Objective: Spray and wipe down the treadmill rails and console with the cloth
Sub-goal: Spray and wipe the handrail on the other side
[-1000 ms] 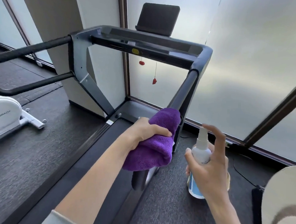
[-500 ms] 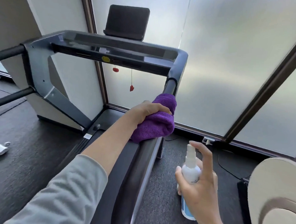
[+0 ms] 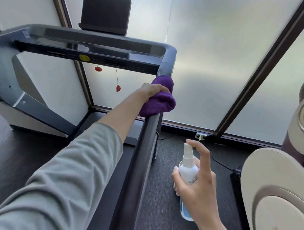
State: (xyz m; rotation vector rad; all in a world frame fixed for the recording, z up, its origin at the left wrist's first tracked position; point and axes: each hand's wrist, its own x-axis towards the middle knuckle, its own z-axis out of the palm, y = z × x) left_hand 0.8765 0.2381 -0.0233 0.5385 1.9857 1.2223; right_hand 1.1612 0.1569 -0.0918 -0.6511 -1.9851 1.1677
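The left arm wears a long sleeve (image 3: 60, 177) of light grey-green knit fabric, soft and loosely creased, with folds running across it near the elbow. Its cuff is pushed up and ends partway along the forearm, leaving the wrist and the left hand (image 3: 151, 92) bare. The right forearm is bare as far as the picture's lower edge, with no sleeve in sight, and the right hand (image 3: 196, 185) is bare too. No rings, watch or bands can be made out.
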